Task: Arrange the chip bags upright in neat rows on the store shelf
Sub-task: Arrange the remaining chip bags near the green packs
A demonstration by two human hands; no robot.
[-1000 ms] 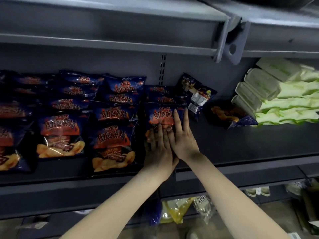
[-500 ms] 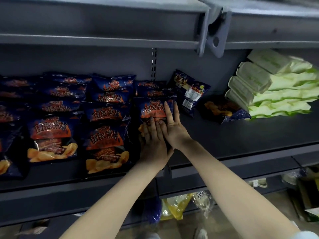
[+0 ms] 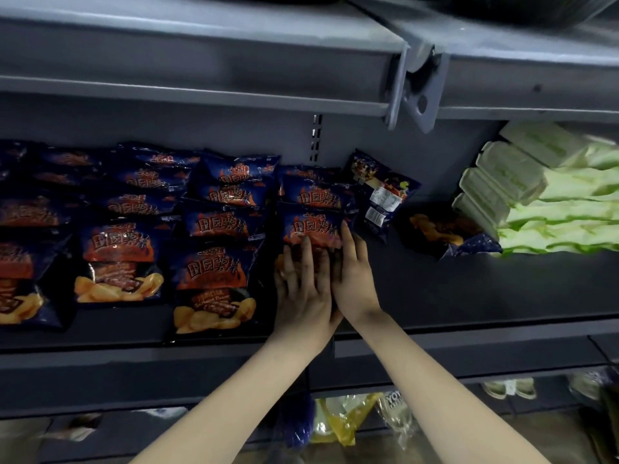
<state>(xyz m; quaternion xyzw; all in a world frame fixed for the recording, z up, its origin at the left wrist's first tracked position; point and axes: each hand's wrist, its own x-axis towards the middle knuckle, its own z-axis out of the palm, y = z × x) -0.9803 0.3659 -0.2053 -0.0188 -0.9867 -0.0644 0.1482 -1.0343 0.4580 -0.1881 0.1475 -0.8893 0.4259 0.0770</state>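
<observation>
Both hands lie flat, fingers spread, side by side on the front dark blue chip bag with red lettering (image 3: 313, 229), left hand (image 3: 303, 293) touching right hand (image 3: 353, 279), pressing rather than gripping. That bag heads the rightmost row on the grey metal shelf (image 3: 469, 289). Just beside it one dark bag (image 3: 380, 192) leans backwards-facing, another (image 3: 445, 229) lies flat near pale green packs (image 3: 552, 202).

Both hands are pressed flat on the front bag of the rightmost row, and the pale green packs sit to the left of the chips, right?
Nearly. The head view shows the pale green packs right of the chips; hands as you said.
</observation>
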